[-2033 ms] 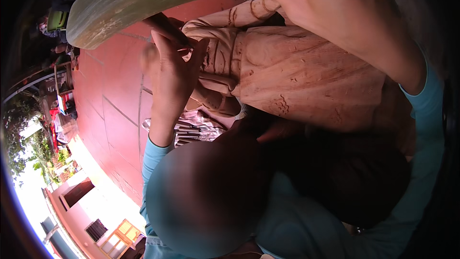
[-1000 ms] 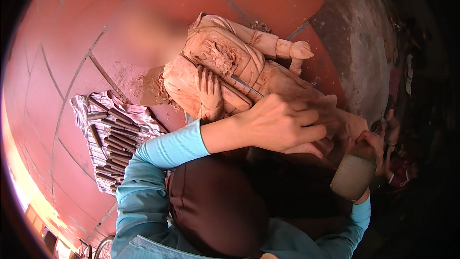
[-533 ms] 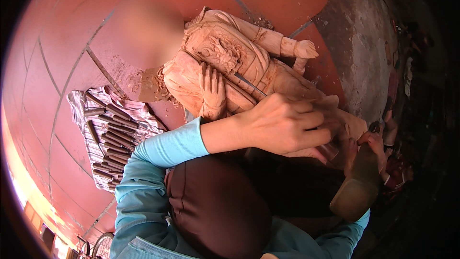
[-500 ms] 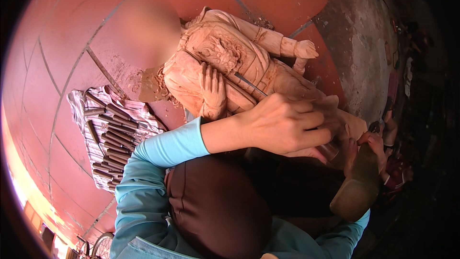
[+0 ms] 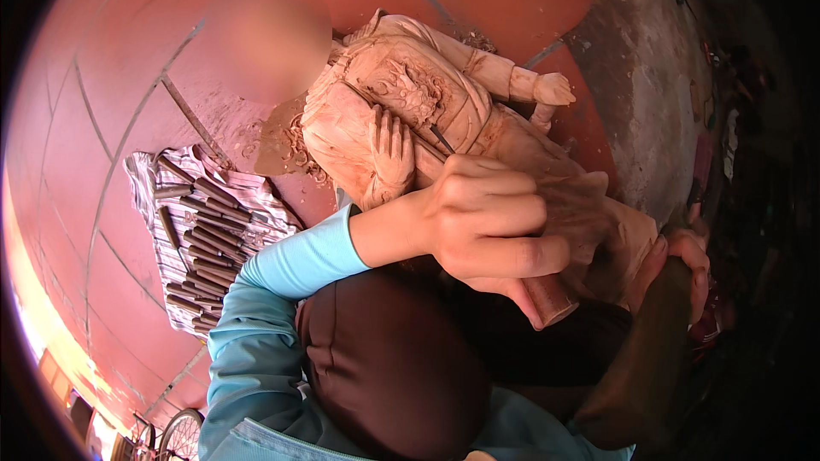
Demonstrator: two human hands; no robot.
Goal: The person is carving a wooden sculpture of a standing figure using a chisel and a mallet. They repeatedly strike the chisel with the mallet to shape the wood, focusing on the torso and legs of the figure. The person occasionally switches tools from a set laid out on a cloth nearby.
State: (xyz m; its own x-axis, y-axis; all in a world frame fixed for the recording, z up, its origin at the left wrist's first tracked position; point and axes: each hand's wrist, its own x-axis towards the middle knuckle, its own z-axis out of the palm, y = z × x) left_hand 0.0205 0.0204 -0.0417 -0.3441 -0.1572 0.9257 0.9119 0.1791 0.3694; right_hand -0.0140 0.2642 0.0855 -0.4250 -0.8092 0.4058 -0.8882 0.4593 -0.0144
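A carved wooden statue [image 5: 504, 141] of a robed figure lies on its back in front of me, with a raised relief on its chest. My left hand [image 5: 487, 226] is closed round a chisel [image 5: 551, 300]; its wooden handle end sticks out below my fingers. The thin metal blade reaches up-left onto the statue's torso beside the carved hand, close under the relief. At the right, my right hand [image 5: 683, 265] grips a wooden mallet [image 5: 636, 367], blurred and tilted, its thick end low and apart from the chisel.
Several wood-handled carving tools [image 5: 209, 248] lie on a striped cloth [image 5: 145, 179] at the left. Wood shavings [image 5: 299, 149] are scattered beside the statue on the red tiled floor [image 5: 111, 102]. A grey concrete patch [image 5: 641, 77] is at the right. A bicycle wheel [image 5: 181, 437] shows at the lower left.
The mallet has swung lower and away from the chisel, my right hand moving right with it. My left hand and the chisel's handle end have shifted left. The chisel's handle end shows more clearly.
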